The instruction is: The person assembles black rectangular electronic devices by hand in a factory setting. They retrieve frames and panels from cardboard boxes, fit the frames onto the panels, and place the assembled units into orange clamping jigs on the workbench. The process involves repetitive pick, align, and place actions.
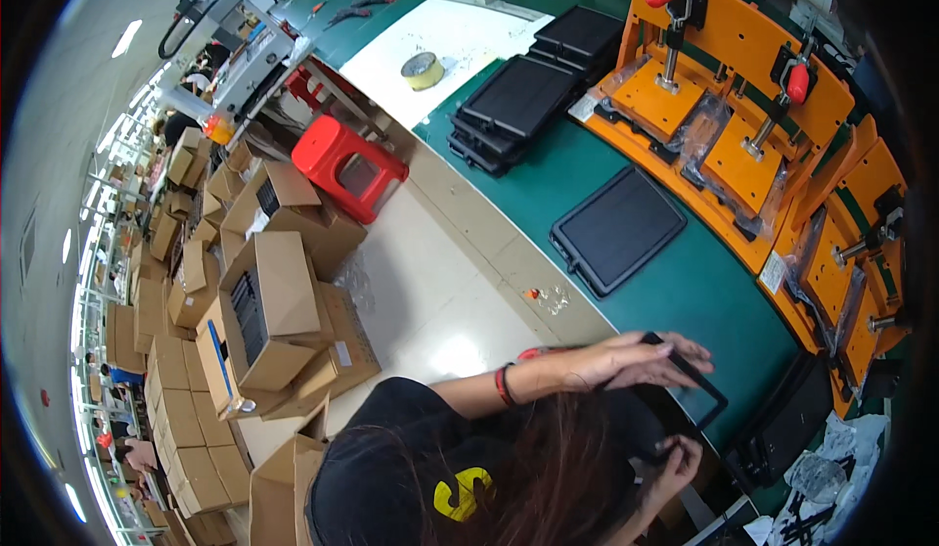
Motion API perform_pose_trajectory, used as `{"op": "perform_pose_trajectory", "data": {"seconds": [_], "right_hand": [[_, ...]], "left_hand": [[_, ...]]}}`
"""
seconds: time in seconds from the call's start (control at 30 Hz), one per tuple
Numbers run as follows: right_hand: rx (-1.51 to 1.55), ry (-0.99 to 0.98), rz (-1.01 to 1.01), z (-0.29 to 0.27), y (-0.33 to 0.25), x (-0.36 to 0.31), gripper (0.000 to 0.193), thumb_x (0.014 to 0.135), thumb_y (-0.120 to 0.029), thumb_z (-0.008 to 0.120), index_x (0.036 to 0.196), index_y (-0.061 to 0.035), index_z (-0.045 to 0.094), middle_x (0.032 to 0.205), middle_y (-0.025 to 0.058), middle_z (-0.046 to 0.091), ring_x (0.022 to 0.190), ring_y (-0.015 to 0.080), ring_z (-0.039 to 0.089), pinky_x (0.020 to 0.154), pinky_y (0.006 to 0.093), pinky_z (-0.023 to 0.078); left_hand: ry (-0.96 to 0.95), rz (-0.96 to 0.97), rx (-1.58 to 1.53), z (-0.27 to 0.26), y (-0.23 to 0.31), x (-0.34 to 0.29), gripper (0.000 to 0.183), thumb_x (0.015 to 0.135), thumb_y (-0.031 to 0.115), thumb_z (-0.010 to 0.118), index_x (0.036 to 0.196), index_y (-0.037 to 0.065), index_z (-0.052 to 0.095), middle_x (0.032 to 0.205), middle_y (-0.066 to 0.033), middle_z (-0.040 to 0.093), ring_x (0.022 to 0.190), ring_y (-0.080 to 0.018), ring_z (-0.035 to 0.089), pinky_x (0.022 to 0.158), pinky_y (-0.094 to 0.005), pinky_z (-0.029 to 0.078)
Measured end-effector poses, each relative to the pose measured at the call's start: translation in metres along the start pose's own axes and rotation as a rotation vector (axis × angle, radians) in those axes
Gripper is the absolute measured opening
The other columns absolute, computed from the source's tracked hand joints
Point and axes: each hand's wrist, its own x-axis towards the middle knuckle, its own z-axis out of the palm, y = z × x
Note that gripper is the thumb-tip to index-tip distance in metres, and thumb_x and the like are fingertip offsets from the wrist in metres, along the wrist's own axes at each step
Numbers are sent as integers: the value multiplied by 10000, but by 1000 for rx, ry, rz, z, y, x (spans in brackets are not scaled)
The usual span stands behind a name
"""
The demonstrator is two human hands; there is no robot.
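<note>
A thin black rectangular frame is tilted above the near edge of the green bench. My left hand grips it by its upper side, fingers stretched along and past the bar. My right hand is lower, near the frame's bottom end, its fingers curled and pinched. What lies between those fingers is hidden in the dark area. Farther off on the bench lies a single black flat panel with a raised rim and a handle-like edge. Beyond it stands a stack of similar black panels.
Orange clamp fixtures with red-tipped levers line the right side. A tape roll sits on a white sheet. Dark panels and crumpled plastic lie near right. Left are a red stool and open cartons.
</note>
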Motion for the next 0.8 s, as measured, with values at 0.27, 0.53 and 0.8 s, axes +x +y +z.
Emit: {"op": "perform_pose_trajectory", "data": {"seconds": [0.27,0.53,0.8], "right_hand": [[-123,-299,-322,-72,27,-13,549,930,-166,576,1421,-76,348,1147,235,590,909,275,600,765,443,512],[-567,-36,-376,-21,-41,0,275,917,-237,604,910,24,689,815,143,670,711,253,622,700,355,518],[-485,95,-293,-35,-35,-9,255,931,-215,580,855,23,637,818,134,649,750,246,607,716,367,498]], "left_hand": [[-159,-173,-199,-3,5,52,481,1008,302,363,1231,-111,465,1290,-227,504,1226,-281,487,1051,-349,374],[-277,-352,-98,-16,-5,103,480,986,330,418,1099,-112,567,1124,-218,619,1038,-286,621,958,-339,446],[-180,-466,-278,-29,-61,111,461,974,323,439,1086,-102,577,1016,-236,644,958,-305,646,902,-386,492]]}}
